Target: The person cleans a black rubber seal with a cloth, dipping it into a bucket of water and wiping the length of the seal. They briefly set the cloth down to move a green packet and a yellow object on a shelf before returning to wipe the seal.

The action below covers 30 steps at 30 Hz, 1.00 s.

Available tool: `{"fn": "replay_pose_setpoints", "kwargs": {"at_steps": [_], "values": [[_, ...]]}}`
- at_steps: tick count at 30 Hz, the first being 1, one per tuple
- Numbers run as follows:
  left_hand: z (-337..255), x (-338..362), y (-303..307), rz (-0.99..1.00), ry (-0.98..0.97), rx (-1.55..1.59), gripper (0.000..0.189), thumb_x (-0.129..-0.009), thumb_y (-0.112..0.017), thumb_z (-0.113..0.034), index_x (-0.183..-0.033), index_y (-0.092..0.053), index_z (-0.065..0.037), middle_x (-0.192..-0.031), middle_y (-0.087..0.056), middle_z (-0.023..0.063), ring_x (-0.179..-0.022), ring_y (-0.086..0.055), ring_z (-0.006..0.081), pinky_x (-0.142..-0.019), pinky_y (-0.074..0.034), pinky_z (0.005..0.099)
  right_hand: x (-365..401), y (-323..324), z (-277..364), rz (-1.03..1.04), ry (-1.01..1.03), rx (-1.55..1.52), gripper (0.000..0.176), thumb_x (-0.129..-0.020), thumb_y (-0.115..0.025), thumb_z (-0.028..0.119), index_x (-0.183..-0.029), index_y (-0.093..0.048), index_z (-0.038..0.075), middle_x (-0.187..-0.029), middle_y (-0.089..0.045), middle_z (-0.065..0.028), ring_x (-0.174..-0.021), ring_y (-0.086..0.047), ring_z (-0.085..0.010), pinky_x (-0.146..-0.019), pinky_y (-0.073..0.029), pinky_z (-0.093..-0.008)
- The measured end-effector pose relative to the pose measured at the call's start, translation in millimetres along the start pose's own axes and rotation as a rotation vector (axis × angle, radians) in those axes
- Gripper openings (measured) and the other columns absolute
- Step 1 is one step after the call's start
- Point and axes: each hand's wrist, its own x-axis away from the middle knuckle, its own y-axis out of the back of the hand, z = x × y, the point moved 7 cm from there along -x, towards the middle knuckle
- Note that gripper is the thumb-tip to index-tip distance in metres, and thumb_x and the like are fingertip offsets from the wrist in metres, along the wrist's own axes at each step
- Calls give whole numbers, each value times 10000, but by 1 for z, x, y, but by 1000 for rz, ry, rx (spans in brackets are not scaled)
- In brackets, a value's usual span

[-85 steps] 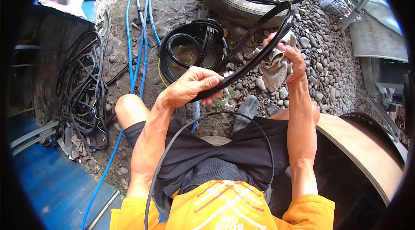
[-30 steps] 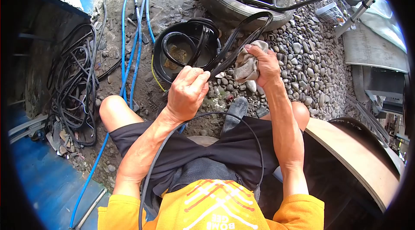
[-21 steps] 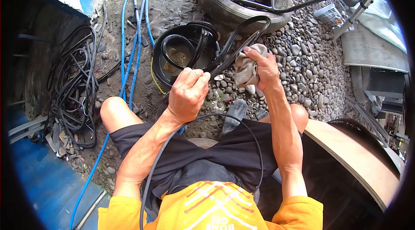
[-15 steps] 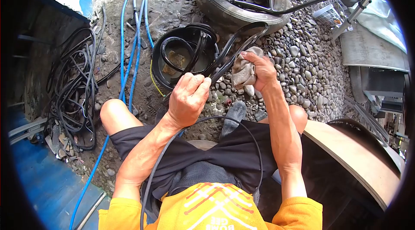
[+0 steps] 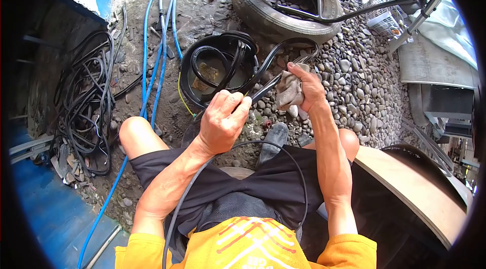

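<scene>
My left hand (image 5: 223,119) is closed in a fist round a black cable (image 5: 266,88), in front of the bucket. My right hand (image 5: 309,87) grips a crumpled grey-beige rag (image 5: 290,92), which meets the cable to the right of my left hand. The cable arcs up beyond the rag and bends back toward the bucket. Thick black coils of it lie in the round black bucket (image 5: 185,74), which holds murky water and a yellowish-brown lump (image 5: 206,77) that looks like a sponge or cloth. The palm side of my left hand is hidden.
A tire (image 5: 258,13) lies on pebbles (image 5: 354,79) under a black metal frame (image 5: 349,14). Blue hoses (image 5: 147,46) run along the left, beside a tangled heap of black cable (image 5: 83,107). A white plastic basket (image 5: 385,23) stands at upper right. A curved board (image 5: 405,183) is at lower right.
My right hand and the rag have shifted slightly right and down, and the rag now meets the cable. The cable's loop has moved a little right. My left hand stays closed, slightly lower.
</scene>
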Motion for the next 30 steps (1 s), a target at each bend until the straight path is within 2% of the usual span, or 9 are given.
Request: {"fn": "replay_pose_setpoints", "kwargs": {"at_steps": [4,9,13,17,18,21,22,26,30], "values": [[-1,0,-1,5,7,33,361,-702,-710,94,-1058,-654,69,-936,-585,143,-770,-556,306,-666,-481,394,-6,2,4,90,56,-68,91,-936,-675,118,-953,-646,34,-796,-699,-88,-673,-702,-212,-627,-608,-374],[2,4,-5,76,53,63,345,-706,-712,85,-1045,-658,61,-941,-592,140,-771,-560,306,-673,-487,396,-12,10,8,64,87,-74,156,-876,-718,62,-990,-628,5,-868,-702,-90,-702,-706,-209,-621,-609,-374],[17,8,-13,147,211,81,319,-722,-705,74,-1032,-628,59,-935,-606,157,-848,-600,342,-705,-507,396,-11,16,11,22,174,-40,181,-848,-748,68,-962,-627,-2,-838,-697,-88,-665,-696,-201,-610,-600,-351],[34,19,-22,227,578,372,255,-811,-713,-31,-1044,-626,28,-887,-614,142,-793,-637,263,-703,-511,358,-8,13,15,23,234,18,140,-847,-742,65,-915,-636,4,-790,-694,-81,-634,-691,-198,-594,-592,-335],[37,23,-27,280,605,391,269,-875,-713,-113,-1098,-635,16,-851,-645,96,-727,-634,168,-672,-512,318,-6,12,17,29,242,34,127,-849,-738,63,-899,-638,4,-778,-694,-81,-628,-691,-197,-589,-590,-331],[44,37,-48,403,861,679,293,-922,-696,-157,-1141,-637,29,-832,-674,55,-670,-614,106,-614,-506,279,2,-2,17,76,272,77,98,-855,-722,57,-866,-643,1,-760,-700,-92,-606,-690,-193,-569,-582,-316],[45,35,-51,432,888,712,315,-964,-661,-190,-1183,-634,36,-831,-695,43,-604,-608,73,-525,-493,240,10,-14,17,94,303,121,85,-865,-709,59,-845,-653,-2,-754,-707,-98,-608,-694,-183,-557,-574,-300],[50,28,-61,357,931,769,313,-991,-614,-172,-1225,-631,35,-826,-692,42,-585,-624,62,-433,-478,217,18,-39,-2,224,351,241,79,-881,-704,62,-870,-675,-10,-766,-711,-77,-629,-681,-137,-586,-565,-279],[61,32,-71,236,975,872,300,-1011,-592,-186,-1215,-644,27,-841,-701,35,-571,-595,44,-435,-464,211,21,-53,-11,255,336,271,89,-897,-702,82,-871,-666,5,-781,-708,-68,-656,-670,-116,-618,-554,-266]]}}
